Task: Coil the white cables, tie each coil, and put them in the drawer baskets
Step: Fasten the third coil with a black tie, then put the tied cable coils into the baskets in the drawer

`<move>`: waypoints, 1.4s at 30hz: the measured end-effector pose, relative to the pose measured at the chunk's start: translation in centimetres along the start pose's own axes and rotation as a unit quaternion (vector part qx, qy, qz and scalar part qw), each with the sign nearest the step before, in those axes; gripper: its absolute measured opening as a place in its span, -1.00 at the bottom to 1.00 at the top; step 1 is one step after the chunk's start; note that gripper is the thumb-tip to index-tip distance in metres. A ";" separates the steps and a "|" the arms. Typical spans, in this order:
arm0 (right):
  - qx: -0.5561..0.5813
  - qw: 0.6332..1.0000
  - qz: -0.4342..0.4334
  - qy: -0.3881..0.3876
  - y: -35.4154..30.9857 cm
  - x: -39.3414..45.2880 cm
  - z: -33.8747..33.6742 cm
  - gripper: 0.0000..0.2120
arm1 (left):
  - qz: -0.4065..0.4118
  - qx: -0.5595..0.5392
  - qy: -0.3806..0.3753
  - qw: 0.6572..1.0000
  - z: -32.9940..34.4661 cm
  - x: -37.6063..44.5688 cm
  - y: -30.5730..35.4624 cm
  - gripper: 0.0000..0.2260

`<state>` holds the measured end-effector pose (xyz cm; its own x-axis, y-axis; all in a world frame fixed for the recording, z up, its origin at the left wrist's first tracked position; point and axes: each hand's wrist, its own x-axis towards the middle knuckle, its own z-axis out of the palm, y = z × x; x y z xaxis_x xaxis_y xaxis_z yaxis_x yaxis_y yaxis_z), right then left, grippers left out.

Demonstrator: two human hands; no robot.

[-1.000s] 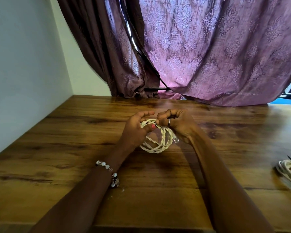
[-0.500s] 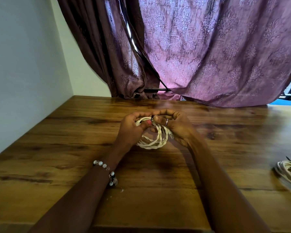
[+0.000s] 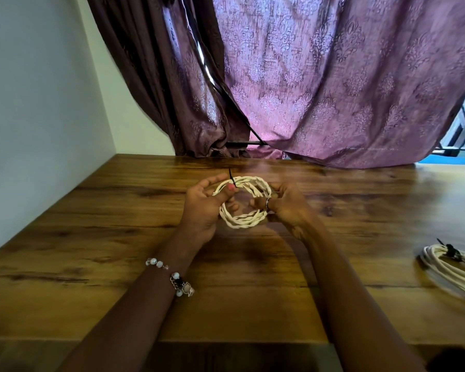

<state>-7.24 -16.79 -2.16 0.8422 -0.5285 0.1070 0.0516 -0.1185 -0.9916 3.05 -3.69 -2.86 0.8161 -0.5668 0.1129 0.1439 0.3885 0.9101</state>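
Observation:
A small white twisted cable coil point(image 3: 243, 220) hangs between my hands, just above the wooden table point(image 3: 91, 251). My left hand point(image 3: 202, 208) grips the coil's left side, thumb pressed near a thin black tie point(image 3: 231, 178) that sticks up from the coil's top. My right hand point(image 3: 285, 206), with a ring on one finger, pinches the coil's right side. The coil stands open as a ring facing me. A second, larger white cable coil point(image 3: 451, 269) with a black tie lies on the table at the right edge, partly cut off.
Purple curtains point(image 3: 320, 81) hang behind the table's far edge. A pale wall point(image 3: 32, 116) borders the table on the left. The table's front edge runs below my forearms. No drawer or basket is in view.
My hands have drawn apart, spreading the bunched coil into an open ring. The black tie now shows at the coil's top by my left thumb.

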 end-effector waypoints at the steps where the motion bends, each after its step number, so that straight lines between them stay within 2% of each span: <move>1: 0.014 1.000 -0.002 0.010 0.0 -0.5 -0.2 -0.85 | -0.018 -0.024 0.000 1.000 0.2 -0.5 0.0 -0.70; 3: 0.034 0.999 -0.003 0.028 0.3 -1.4 -0.5 -0.86 | -0.062 -0.037 -0.007 0.997 0.5 -1.4 0.0 -0.77; 8: 0.070 0.994 0.027 0.082 1.1 -3.4 -1.2 -0.89 | -0.134 0.071 -0.050 0.987 0.5 -3.5 -0.5 -0.94; 11: 0.072 0.993 0.049 0.079 1.4 -4.3 -1.7 -0.83 | -0.126 0.116 -0.047 0.984 0.9 -4.4 -0.7 -0.91; 14: 0.003 0.994 0.048 0.099 1.8 -4.9 -1.9 -0.75 | -0.120 0.142 -0.030 0.982 1.3 -4.9 -1.0 -0.88; 17: -0.010 0.983 0.054 0.174 2.0 -6.0 -2.4 -0.64 | -0.124 0.149 -0.016 0.981 1.9 -5.4 -1.3 -0.86; 19: -0.067 0.971 0.038 0.228 2.0 -6.8 -3.6 -0.66 | -0.125 0.154 -0.013 0.980 2.4 -5.6 -1.5 -0.81; 20: -0.138 0.956 0.019 0.260 1.9 -7.6 -4.3 -0.67 | -0.127 0.154 -0.013 0.980 2.7 -5.6 -1.6 -0.79; 22: -0.253 0.904 -0.012 0.345 1.6 -9.7 -6.6 -0.67 | -0.138 0.152 -0.022 0.978 3.5 -5.8 -2.0 -0.77; 25: -0.360 0.780 -0.032 0.511 1.1 -13.6 -10.3 -0.82 | -0.156 0.132 -0.039 0.978 5.0 -6.4 -3.0 -0.78; 27: -0.384 0.711 0.002 0.590 0.9 -16.0 -12.9 -0.77 | -0.169 0.119 -0.050 0.977 6.5 -6.9 -3.8 -0.80; 29: -0.382 0.686 0.073 0.616 1.3 -17.6 -15.3 -0.59 | -0.181 0.111 -0.059 0.976 8.1 -7.2 -4.3 -0.83; 31: -0.366 0.695 0.145 0.602 1.7 -18.9 -17.1 -0.41 | -0.190 0.106 -0.067 0.974 9.8 -7.4 -4.8 -0.89; 33: -0.341 0.724 0.176 0.573 1.6 -19.6 -17.8 -0.38 | -0.196 0.096 -0.080 0.973 11.2 -7.7 -5.1 -0.90; 35: -0.309 0.749 0.188 0.556 1.0 -19.9 -18.0 -0.45 | -0.205 0.091 -0.093 0.970 12.7 -8.0 -5.5 -0.89; 38: -0.267 0.765 0.218 0.544 0.2 -20.0 -18.4 -0.62 | -0.221 0.078 -0.096 0.967 14.4 -8.2 -6.2 -0.87; 40: -0.245 0.778 0.224 0.533 0.0 -20.2 -18.7 -0.73 | -0.230 0.063 -0.088 0.967 15.4 -8.2 -6.5 -0.73; 42: -0.216 0.794 0.212 0.527 0.2 -20.6 -18.8 -0.74 | -0.230 0.059 -0.082 0.968 16.3 -8.2 -6.9 -0.59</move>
<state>-34.68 -21.68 -3.22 -0.1941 -0.9810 -0.0026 -0.4963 0.1005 -0.8623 -13.75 -13.55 -3.61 0.5793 -0.7715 -0.2631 0.3984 -0.0136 0.9171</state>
